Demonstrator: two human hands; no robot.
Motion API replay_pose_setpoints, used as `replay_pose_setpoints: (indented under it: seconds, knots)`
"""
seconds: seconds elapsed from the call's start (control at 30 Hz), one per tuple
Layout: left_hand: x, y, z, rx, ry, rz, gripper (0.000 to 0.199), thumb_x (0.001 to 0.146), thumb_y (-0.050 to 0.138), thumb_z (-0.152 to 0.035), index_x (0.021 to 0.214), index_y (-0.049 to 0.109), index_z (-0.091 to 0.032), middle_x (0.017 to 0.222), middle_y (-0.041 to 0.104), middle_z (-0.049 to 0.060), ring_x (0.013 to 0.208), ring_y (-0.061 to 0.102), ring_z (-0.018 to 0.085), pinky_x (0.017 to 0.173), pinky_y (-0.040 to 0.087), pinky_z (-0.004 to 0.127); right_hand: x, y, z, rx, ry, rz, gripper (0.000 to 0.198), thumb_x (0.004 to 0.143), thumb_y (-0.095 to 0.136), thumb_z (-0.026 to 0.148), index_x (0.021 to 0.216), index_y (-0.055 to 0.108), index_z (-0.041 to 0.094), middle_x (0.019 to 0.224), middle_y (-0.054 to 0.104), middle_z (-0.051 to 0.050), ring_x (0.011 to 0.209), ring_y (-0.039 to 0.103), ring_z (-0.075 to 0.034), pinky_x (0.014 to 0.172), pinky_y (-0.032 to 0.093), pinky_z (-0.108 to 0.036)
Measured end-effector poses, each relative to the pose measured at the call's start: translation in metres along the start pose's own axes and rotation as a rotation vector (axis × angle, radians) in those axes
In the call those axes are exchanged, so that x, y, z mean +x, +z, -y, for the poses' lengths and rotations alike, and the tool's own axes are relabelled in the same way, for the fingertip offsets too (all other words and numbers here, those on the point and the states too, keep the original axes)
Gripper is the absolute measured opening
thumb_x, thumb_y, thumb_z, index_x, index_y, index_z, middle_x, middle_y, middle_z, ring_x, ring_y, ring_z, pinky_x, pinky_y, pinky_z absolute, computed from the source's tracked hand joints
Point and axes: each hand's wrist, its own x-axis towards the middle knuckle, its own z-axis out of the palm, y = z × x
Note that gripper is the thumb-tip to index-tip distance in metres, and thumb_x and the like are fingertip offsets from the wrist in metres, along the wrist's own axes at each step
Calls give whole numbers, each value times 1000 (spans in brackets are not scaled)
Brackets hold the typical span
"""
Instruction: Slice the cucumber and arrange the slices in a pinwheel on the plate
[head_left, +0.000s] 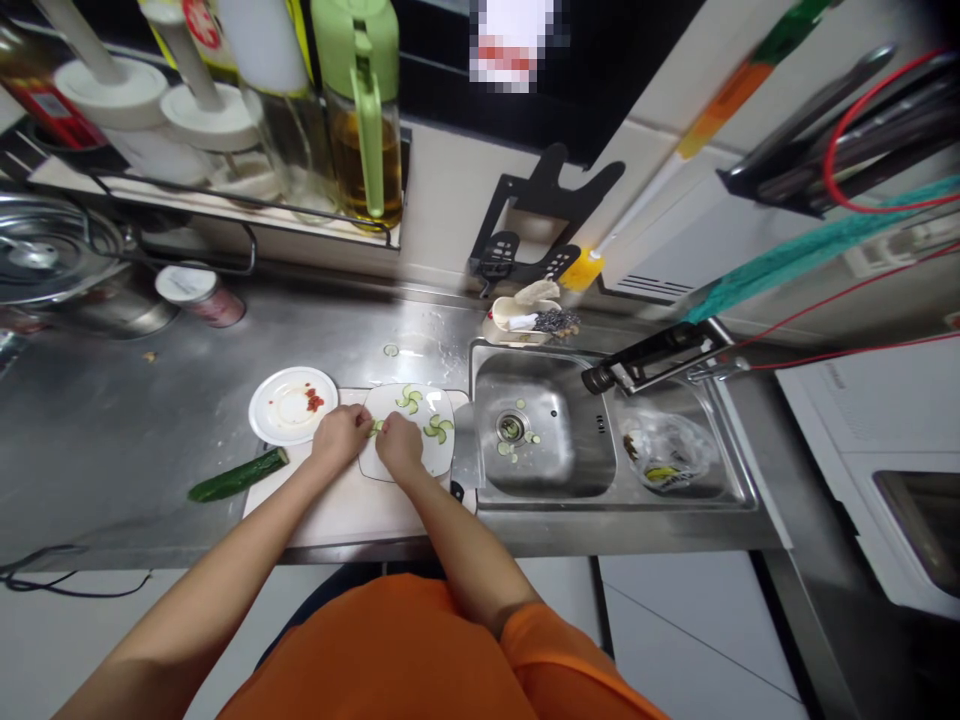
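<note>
A white squarish plate point(409, 465) rests on a pale cutting board point(330, 515). On it, thin cucumber slices form pinwheel shapes, one at the back point(409, 399) and one at the right point(439, 430). At the plate's left side, my left hand point(341, 437) is closed with fingertips pinched; what they hold is hidden. My right hand point(401, 447) is closed over the plate, its fingertips on small cucumber slices point(376, 428) between both hands. A white round plate point(289, 430) with red bits stands behind my left hand. A cut cucumber point(238, 476) lies left of the board.
To the right is a steel sink point(559, 470) with several slices around its drain. A clear plastic bag point(667, 450) lies in the smaller basin. A knife blade point(469, 445) shows beside the plate. At the back left are a can point(201, 295), a pot point(112, 300) and a bottle shelf point(300, 215).
</note>
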Motion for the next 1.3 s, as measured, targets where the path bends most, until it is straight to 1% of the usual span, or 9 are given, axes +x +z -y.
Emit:
replay_pose_setpoints:
  seconds: [0.23, 0.37, 0.5, 0.63, 0.8, 0.9, 1.13, 1.2, 1.3]
  knots:
    - [-1, -1, 0, -6, -10, 4, 18, 78, 52, -30, 76, 67, -20, 83, 68, 6, 72, 57, 18, 61, 34, 25, -1, -2, 0, -7, 12, 20, 10, 83, 55, 21, 91, 60, 19, 86, 66, -10, 84, 63, -26, 63, 43, -31]
    - [-3, -3, -1, -43, -1, 8, 22, 80, 51, -34, 76, 68, -20, 80, 70, 6, 72, 58, 18, 63, 35, 25, -4, -4, -1, 11, 1, 14, 9, 85, 53, 22, 90, 60, 19, 85, 66, -9, 81, 62, -24, 63, 41, -30]
    - [-8, -11, 4, -93, -14, -63, 27, 82, 51, -39, 82, 70, -20, 86, 72, 6, 77, 61, 19, 67, 38, 25, -11, -13, -2, 12, -9, 0, 9, 85, 52, 20, 87, 60, 20, 83, 66, -7, 80, 61, -22, 63, 39, -28]
    - [-14, -28, 26, -118, -85, -155, 26, 79, 53, -38, 87, 71, -21, 91, 72, 5, 82, 62, 21, 71, 40, 25, -23, -23, -8, 39, -31, 12, 10, 84, 51, 17, 84, 60, 21, 81, 66, -5, 76, 59, -20, 59, 35, -26]
    - [-12, -46, 60, -90, -269, -261, 28, 76, 55, -40, 89, 72, -21, 87, 72, 8, 79, 62, 23, 68, 39, 27, -40, -28, -18, 40, -71, 10, 9, 81, 53, 15, 82, 60, 21, 77, 66, -2, 73, 58, -18, 58, 32, -25]
    - [-6, -48, 67, -74, -309, -255, 32, 75, 55, -44, 90, 73, -22, 87, 73, 9, 76, 62, 22, 64, 38, 27, -47, -28, -19, 9, -80, 6, 9, 81, 54, 15, 82, 60, 21, 76, 66, -2, 73, 57, -18, 58, 30, -26]
    - [5, -44, 60, -26, -328, -222, 37, 76, 52, -47, 92, 74, -22, 89, 73, 10, 74, 61, 23, 61, 37, 28, -53, -27, -16, -42, -107, 12, 9, 82, 53, 15, 84, 60, 21, 80, 67, -3, 75, 58, -19, 59, 29, -27]
    - [7, -44, 62, -31, -333, -212, 38, 76, 51, -47, 92, 74, -22, 87, 73, 10, 74, 61, 23, 61, 37, 28, -54, -27, -17, -45, -108, 16, 9, 83, 53, 16, 84, 60, 21, 81, 67, -3, 76, 57, -18, 59, 28, -27]
    - [9, -45, 67, -23, -326, -195, 37, 75, 50, -46, 85, 75, -21, 81, 73, 9, 73, 62, 23, 62, 38, 27, -54, -27, -17, -36, -102, 34, 9, 83, 53, 17, 86, 60, 21, 81, 67, -2, 77, 57, -18, 59, 28, -26]
